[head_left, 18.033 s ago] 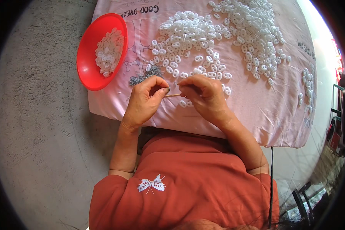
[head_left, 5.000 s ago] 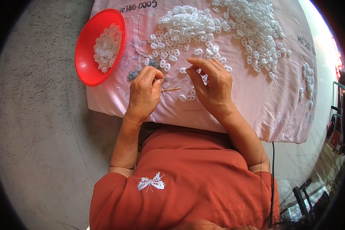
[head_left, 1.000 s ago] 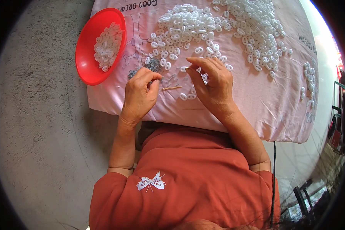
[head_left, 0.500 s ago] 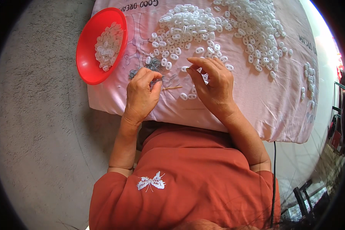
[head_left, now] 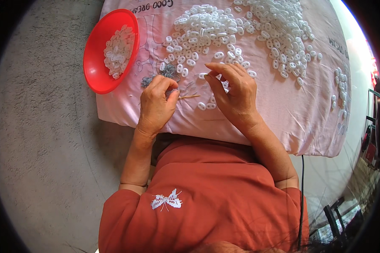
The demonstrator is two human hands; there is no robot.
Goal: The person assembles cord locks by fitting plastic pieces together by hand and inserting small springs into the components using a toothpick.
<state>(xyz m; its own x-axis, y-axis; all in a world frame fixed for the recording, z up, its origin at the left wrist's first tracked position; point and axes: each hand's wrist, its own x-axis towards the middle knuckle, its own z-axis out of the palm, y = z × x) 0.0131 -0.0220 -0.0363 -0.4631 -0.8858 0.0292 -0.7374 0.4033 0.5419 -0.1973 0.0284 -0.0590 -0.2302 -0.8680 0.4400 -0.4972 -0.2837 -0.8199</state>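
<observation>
Right hand [head_left: 234,95]: your fingers have spread and lifted, thumb and forefinger now pinching one white ring [head_left: 203,76].
Left hand [head_left: 156,103]: you've drawn it slightly back from the right, thin stick [head_left: 189,97] pointing between them.

The left hand [head_left: 156,103] is pinching a thin wooden stick [head_left: 189,97] that is pointing toward the right hand [head_left: 234,90], whose thumb and forefinger are closing on a small white plastic ring [head_left: 203,76]. Both hands are resting on a pink cloth [head_left: 283,105] that is carrying a heap of white rings [head_left: 240,29]. A red bowl [head_left: 95,63] is sitting at the cloth's left edge, holding more rings, with a small grey cluster of tiny parts [head_left: 166,71] lying just beyond the left hand.
</observation>
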